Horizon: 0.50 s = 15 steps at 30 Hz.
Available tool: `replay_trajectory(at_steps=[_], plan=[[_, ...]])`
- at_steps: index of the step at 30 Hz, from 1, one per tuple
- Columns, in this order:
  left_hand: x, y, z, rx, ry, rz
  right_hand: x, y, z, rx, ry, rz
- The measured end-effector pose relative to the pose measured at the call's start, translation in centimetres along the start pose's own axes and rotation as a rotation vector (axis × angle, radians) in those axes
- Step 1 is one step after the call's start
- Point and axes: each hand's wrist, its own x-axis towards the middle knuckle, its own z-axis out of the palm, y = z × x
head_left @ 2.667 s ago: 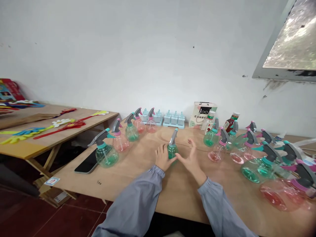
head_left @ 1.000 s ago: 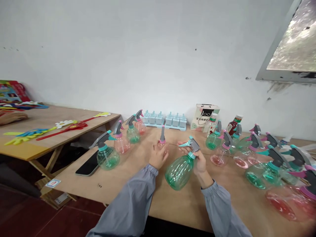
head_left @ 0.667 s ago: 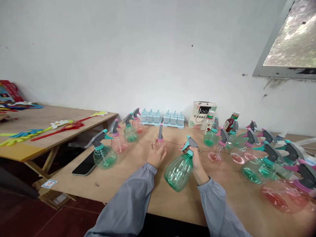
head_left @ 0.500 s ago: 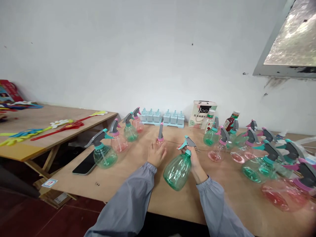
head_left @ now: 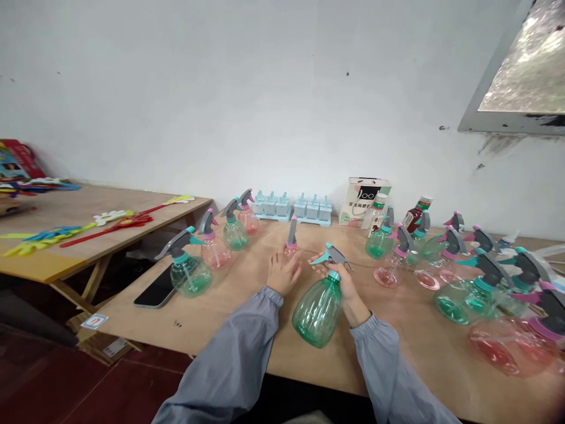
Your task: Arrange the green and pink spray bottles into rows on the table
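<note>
Directions take the green bottle [head_left: 316,315] as the clock's centre, with 12 toward the wall [head_left: 265,106]. That spray bottle is before the person, leaning, its teal-and-grey head toward 1 o'clock and its base toward 7. The right hand [head_left: 346,288], at 2 o'clock, grasps it at the neck and head, with fingers partly hidden behind the teal trigger. Whether the base touches the surface [head_left: 225,306], I cannot tell.

At 11 o'clock stands the pink bottle [head_left: 291,249], upright and smaller in view. The left hand [head_left: 283,272] curls round its body and hides most of it, while the pink collar and grey head show above the fingers. The two bottles are apart.

From 9 to 11 o'clock runs a row of four spray bottles [head_left: 215,252], green and pink by turns. The phone [head_left: 152,291] lies flat at 9 o'clock, just beside the nearest of them. Two blue moulds [head_left: 312,211] sit near 12 o'clock against the wall. At 1 o'clock is a bag [head_left: 358,203], with a clear bottle [head_left: 376,215] in front and a dark bottle [head_left: 414,219] beyond. More spray bottles crowd from 1 to 3 o'clock, some overlapping. At 10 o'clock, coloured toys [head_left: 132,222] lie on a second surface [head_left: 39,212].
</note>
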Motion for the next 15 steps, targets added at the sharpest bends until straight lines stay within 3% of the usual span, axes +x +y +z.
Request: replay_trajectory(at_steps=[3,8,15], plan=[[0.0,-0.1,0.0,-0.006,-0.007,-0.003,0.1,0.1,-0.3,-0.020,-0.026,-0.016],[0.0,0.0,-0.2,-0.004,-0.002,-0.002,0.7,0.6,-1.2,-0.014,0.075,-0.016],[0.1,0.1,-0.3,-0.004,-0.027,-0.021,0.7,0.7,-0.9,-0.074,0.036,-0.045]])
